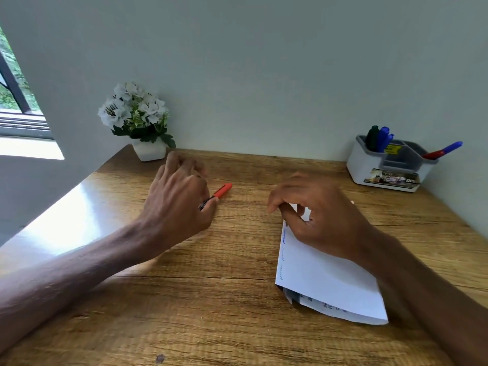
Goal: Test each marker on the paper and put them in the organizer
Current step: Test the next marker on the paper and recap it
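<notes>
Far left of the left hand, a window (15, 96) lets in daylight, and a bright glare lies across the wooden table (211, 299) beside the forearm. Beyond the left hand, up against the plain pale wall (264, 75), a white pot (149, 151) of white flowers (132, 107) stands on the table's back edge.

Now the left hand (177, 196) – it sits knuckles up, fingers curled in. The red marker (223, 190) pokes out from its thumb side, red cap pointing away to the right, the dark barrel running in under the hand. Whether the hand actually grips it or only covers it, I cannot tell.

Across a bare stretch of wood grain is the right hand (322, 215), over the far end of the paper (324, 281). Its fingers are loosely bent, thumb near the forefinger, nothing between them. Faint blue scribbles run down the paper's left edge, just below the thumb, and printed sheets peek out from under it nearer the person.

Beyond and to the right of that hand, in the corner, is the white organizer (369, 167) – a green marker (372, 137) and blue markers (382, 138) upright in its left compartment, a red-and-blue one (446, 150) leaning out of its right.
</notes>
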{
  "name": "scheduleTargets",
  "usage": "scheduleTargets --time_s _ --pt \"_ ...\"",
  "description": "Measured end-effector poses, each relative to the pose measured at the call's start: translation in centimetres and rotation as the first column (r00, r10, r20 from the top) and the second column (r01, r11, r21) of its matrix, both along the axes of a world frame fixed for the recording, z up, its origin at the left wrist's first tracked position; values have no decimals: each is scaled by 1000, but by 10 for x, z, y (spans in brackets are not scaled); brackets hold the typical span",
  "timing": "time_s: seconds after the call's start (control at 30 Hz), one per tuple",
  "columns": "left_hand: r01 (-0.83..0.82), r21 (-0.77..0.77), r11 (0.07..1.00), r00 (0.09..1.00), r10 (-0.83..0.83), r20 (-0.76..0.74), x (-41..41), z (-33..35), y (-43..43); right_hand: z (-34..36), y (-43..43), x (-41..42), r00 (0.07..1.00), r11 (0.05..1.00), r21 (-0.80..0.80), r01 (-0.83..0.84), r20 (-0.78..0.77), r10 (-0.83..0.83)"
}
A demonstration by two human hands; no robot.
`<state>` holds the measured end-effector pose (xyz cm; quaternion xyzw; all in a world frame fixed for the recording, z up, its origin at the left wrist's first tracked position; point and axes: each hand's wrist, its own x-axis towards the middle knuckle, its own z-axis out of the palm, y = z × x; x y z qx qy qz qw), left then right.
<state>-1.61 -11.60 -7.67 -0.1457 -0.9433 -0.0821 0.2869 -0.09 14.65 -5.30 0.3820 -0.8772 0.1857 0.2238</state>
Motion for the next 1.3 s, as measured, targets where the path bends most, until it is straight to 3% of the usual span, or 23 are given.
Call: scheduleTargets --time_s 0.17,0.33,0.5,0.67,0.83,0.97,1.17,1.3 --pt "165 206 964 976 -129 -176 6 6 9 -2 -3 1 993 980 -171 100 72 -89" --pt "332 329 884 933 -255 -255 21 1 28 1 -16 8 972 926 -363 102 235 -15" --pt "419 337 843 895 -323 -306 26 -1 38 8 -23 13 956 825 -556 102 284 73" --pt "437 297 849 875 -325 -360 29 3 41 13 -31 18 974 803 -592 72 214 70" --pt "437 265 860 878 -343 -334 30 0 43 19 -25 19 991 869 -484 104 -25 -132" --pt "435 310 845 887 -344 -308 29 -1 43 18 -17 10 970 914 -377 151 -123 -211" --pt "440 370 818 898 -391 -204 30 -2 42 14 -6 3 971 993 -70 97 -214 -110" --pt "463 265 846 885 -426 -188 27 -5 43 12 -7 2 949 995 45 90 -307 -72"
